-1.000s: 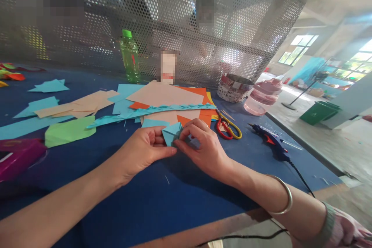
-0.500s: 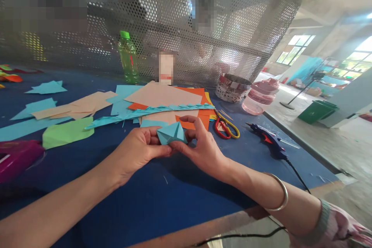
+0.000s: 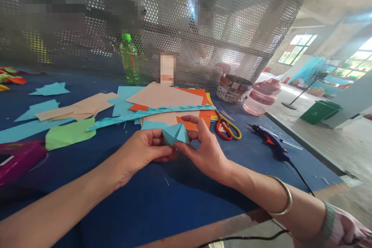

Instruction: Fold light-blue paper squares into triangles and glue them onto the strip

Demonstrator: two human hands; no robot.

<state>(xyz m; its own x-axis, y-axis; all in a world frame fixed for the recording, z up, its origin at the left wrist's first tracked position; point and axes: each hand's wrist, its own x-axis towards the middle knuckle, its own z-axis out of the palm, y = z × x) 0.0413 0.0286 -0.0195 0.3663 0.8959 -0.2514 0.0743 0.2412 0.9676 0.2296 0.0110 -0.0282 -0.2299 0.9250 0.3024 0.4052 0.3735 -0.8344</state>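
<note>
A small piece of folded blue paper [image 3: 176, 135], creased into angular facets with a raised peak, is held above the blue tabletop between both hands. My left hand [image 3: 148, 145] pinches its left side and lower edge between thumb and fingers. On the other side, my right hand [image 3: 205, 147] grips it with the thumb at the bottom edge, while the index finger arches over the right corner. Just beyond the hands lies a long braided blue paper strip [image 3: 162, 111], resting across sheets of peach paper [image 3: 165, 97] and orange paper [image 3: 188, 123].
Scissors [image 3: 228, 128] with red and yellow handles and a glue gun [image 3: 271, 141] lie to the right. Behind them stand a round container [image 3: 234, 89] and a pink bottle [image 3: 263, 99]. A green bottle [image 3: 129, 60] is by the perforated screen. Leftward are green paper [image 3: 71, 133] and a purple object [image 3: 21, 159].
The folded paper looks slightly turned between my fingers, its peak a little further right. Both hands keep their hold, and the whole view has shifted slightly.
</note>
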